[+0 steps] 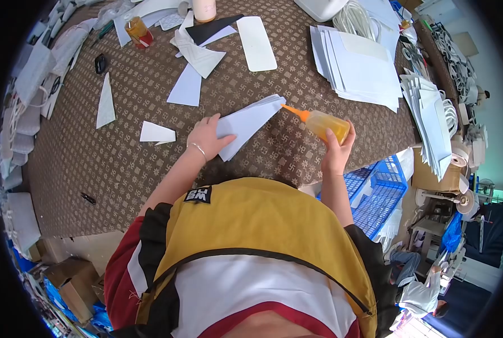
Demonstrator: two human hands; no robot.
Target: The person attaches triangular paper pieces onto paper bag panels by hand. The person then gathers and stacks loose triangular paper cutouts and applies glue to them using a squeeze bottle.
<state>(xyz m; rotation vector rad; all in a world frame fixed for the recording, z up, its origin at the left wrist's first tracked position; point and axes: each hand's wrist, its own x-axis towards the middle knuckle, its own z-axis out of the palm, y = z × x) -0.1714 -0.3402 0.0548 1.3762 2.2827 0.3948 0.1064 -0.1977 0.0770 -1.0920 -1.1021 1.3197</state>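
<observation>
A stack of white, wedge-shaped sheets (pixel 251 125) lies slantwise on the brown patterned tablecloth. My left hand (pixel 208 137) rests on its wide left end, thumb spread over the top sheet and fingers at the far edge. My right hand (pixel 338 147) is wrapped round a clear squeeze bottle (pixel 326 125) of yellowish liquid. The bottle is tilted, and its orange nozzle points left, with the tip at the narrow right end of the stack. A small white piece (pixel 157 132) lies left of my left hand.
Big white sheets (pixel 358 70) are piled at the right, beside a coil of white cord (pixel 354 21). A small jar (pixel 138 32) stands at the back left. Below the table's right edge is a blue basket (pixel 378 188). Another person (pixel 420 296) is far off, lower right.
</observation>
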